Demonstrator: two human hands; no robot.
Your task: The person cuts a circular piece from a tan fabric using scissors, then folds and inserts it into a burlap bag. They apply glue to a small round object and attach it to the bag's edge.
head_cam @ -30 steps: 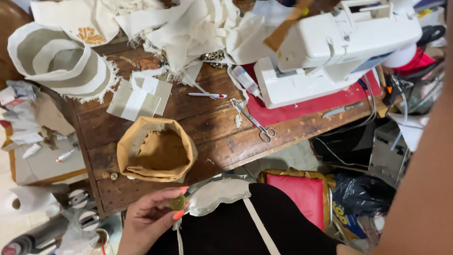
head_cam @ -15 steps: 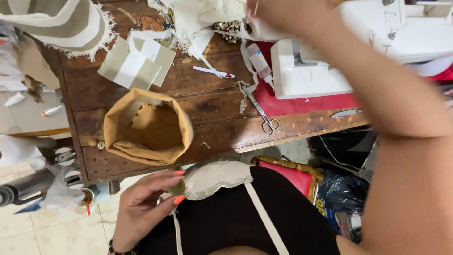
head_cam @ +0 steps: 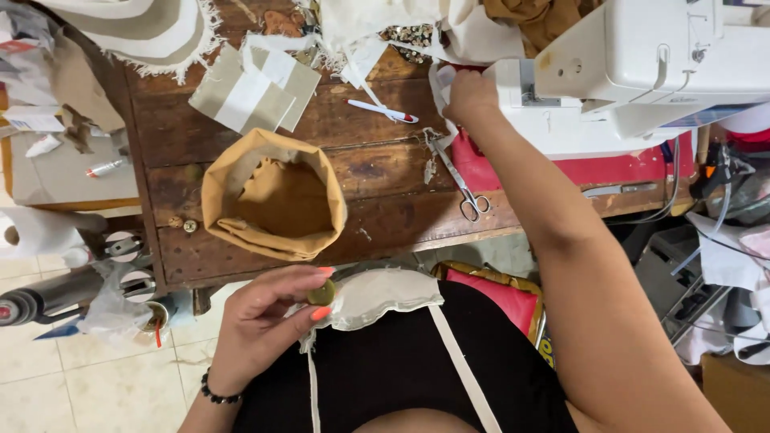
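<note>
tan fabric basket (head_cam: 274,195) beside scissors (head_cam: 461,178).

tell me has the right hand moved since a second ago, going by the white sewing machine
Yes. The right hand was out of sight a second ago; now it has reached forward across the wooden table to the left end of the white sewing machine.

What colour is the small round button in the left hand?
Olive green button, pinched by the left hand; head view.

Dark wooden table (head_cam: 377,212) – on it tan fabric basket (head_cam: 274,195), scissors (head_cam: 459,176), pen (head_cam: 382,111), striped fabric swatches (head_cam: 253,88), white sewing machine (head_cam: 642,72) on red mat (head_cam: 497,172).
</note>
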